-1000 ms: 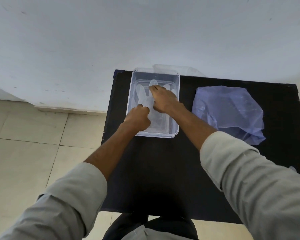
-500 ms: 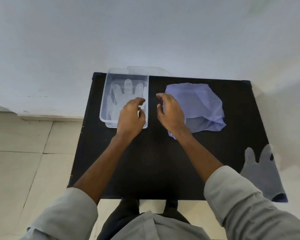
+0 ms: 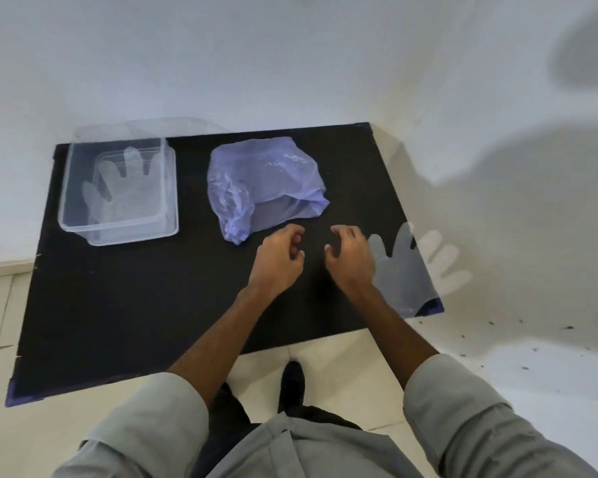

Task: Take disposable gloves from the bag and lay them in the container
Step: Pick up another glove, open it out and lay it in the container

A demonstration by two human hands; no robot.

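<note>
Beyond both empty, half-curled hands, left and right, sits the bag; 1 glove lies in the container, another glove waits right of the fingers.

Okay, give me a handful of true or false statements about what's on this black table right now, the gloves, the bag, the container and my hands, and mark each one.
1. A clear glove lies flat inside the container. True.
2. The purple bag sits inside the container. False: it lies on the table, to the right of the container.
3. The left hand is holding a glove. False: it is empty, fingers loosely curled above the table.
4. A second glove lies at the table's right edge, partly overhanging it. True.
5. The right hand is inside the bag. False: it is outside the bag, near the second glove, and grips nothing.
</note>
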